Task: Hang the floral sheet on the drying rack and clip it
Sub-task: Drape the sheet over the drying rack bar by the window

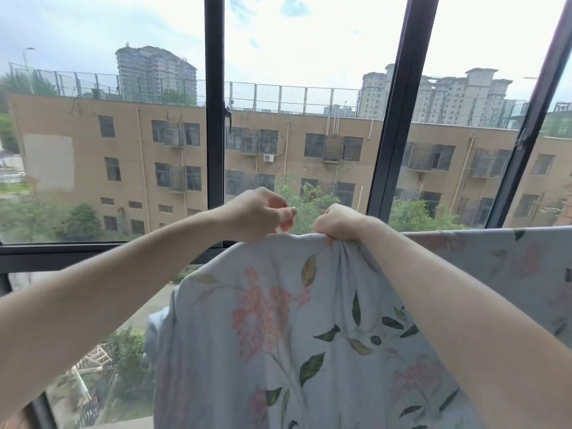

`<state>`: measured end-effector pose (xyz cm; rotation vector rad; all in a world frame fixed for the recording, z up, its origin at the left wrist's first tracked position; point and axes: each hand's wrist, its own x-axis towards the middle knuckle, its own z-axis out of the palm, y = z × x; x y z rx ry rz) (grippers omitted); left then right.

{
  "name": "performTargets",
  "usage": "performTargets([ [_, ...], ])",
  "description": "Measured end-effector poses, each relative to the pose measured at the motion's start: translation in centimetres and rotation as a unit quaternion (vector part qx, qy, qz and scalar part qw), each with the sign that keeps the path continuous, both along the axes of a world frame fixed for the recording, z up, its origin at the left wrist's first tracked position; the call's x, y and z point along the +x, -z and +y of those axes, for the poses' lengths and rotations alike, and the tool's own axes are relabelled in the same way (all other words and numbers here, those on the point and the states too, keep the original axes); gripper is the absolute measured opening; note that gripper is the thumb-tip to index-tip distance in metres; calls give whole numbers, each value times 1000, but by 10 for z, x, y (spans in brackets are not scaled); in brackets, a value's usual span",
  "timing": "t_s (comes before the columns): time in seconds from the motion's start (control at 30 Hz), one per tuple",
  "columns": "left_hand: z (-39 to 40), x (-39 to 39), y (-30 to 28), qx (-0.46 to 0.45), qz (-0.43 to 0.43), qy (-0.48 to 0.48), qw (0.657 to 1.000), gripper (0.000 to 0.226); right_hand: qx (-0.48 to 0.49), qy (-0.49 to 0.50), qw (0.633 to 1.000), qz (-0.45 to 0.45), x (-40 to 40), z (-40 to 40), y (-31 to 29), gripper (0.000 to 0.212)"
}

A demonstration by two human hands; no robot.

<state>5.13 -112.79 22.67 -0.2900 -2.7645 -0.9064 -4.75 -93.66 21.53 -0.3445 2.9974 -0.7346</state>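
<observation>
Nearest the camera, the two bare forearms reach forward over the hanging pale blue cotton-like sheet printed with pink flower clusters and green leaves (278,335), which drapes over a horizontal support hidden under its top fold, in front of the dark-framed window (214,119). Starting from the left, the sheet's edge falls in loose, soft folds well below the top line, which suggests thin, limp fabric that is light but prone to sliding along or off the rail if one side hangs longer. The left hand (257,215) hovers just above the top fold, its grip curled tight with thumb and fingertips pinching something small and pale; whether that is a clip or a tuck of cloth is too small to tell. Just beside it, the right hand (337,222) has its grip closed in a fist round a bunched gather of the top edge, puckering the fabric beneath. Further right the sheet runs on flat and taut along the rail. Judging by this, the best place to hold is the doubled top fold right over the rail, where a clip would bite through both layers.
</observation>
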Motion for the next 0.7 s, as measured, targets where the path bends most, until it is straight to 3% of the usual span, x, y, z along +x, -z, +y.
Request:
performTargets([
  [0.1, 19, 30, 22, -188, 56, -13, 980, 38, -40, -11, 998, 47, 3, 1, 3, 25],
  [0.17, 24, 34, 40, -239, 87, -26, 967, 42, -66, -22, 994, 87, 10, 3, 4, 30],
  [0.27, 22, 26, 58, -258, 166, -41, 951, 37, -113, -33, 977, 177, 22, 11, 12, 26],
  [0.33, 19, 21, 60, -249, 197, -52, 947, 36, -95, -24, 966, 240, 26, 24, 25, 25],
  [0.43, 15, 15, 59, -246, 197, -65, 947, 38, -43, -7, 948, 314, 23, 60, 48, 44],
  [0.53, 18, 12, 59, -251, 196, -72, 945, 42, -36, 20, 942, 334, 16, 95, 58, 65],
  [0.7, 23, 10, 61, -251, 200, -80, 944, 46, -39, 43, 939, 340, 18, 103, 56, 67],
])
